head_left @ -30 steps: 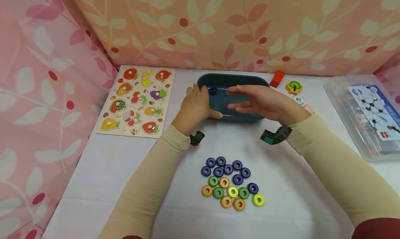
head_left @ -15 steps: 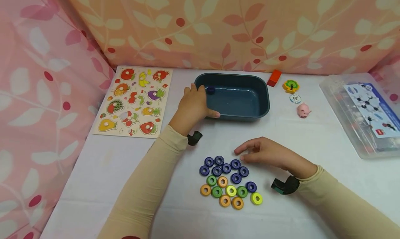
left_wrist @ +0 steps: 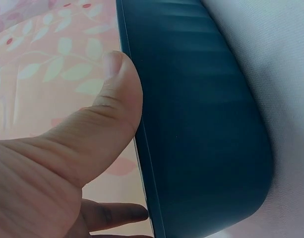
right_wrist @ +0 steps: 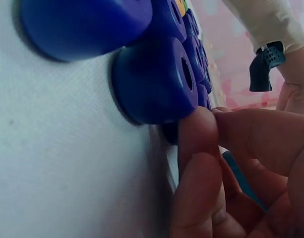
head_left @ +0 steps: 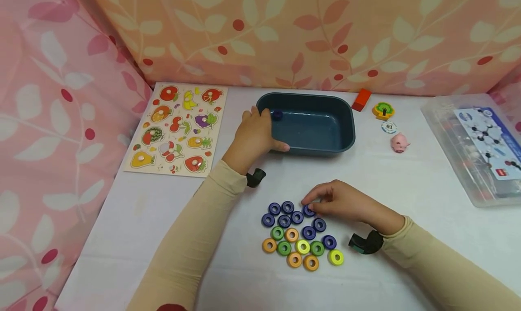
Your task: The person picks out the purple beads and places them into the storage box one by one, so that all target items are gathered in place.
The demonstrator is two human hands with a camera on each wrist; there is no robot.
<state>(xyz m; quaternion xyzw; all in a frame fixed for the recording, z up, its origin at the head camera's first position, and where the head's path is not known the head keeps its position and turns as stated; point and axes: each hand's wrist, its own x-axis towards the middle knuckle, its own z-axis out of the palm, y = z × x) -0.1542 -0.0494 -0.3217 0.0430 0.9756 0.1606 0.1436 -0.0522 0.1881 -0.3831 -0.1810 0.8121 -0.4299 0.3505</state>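
My left hand (head_left: pixel 254 132) holds the left end of the dark teal basin (head_left: pixel 348 125), thumb over the near rim (left_wrist: pixel 152 198) and fingers at the left rim. Inside the basin lies one purple bead (head_left: pixel 277 115). My right hand (head_left: pixel 346 202) has its thumb and index finger around another purple bead (head_left: pixel 308 211) at the back of the group on the table; in the right wrist view the fingertips largely hide it. Nearby lie several ring-shaped beads: purple (head_left: pixel 284 221), green (head_left: pixel 284 248), orange (head_left: pixel 295 259) and yellow (head_left: pixel 336 257).
A fruit puzzle board (head_left: pixel 175 130) lies left of the basin. On its right are a red block (head_left: pixel 361 100), a tree piece (head_left: pixel 383 110), a round token (head_left: pixel 389 127) and a pink pig (head_left: pixel 399 143). A clear plastic case (head_left: pixel 460 153) lies at the far right. Patterned curtains (head_left: pixel 285 40) border the table.
My right hand has come back from over the basin to the beads, and its fingertips have closed around a purple one. The left hand stays at the basin.
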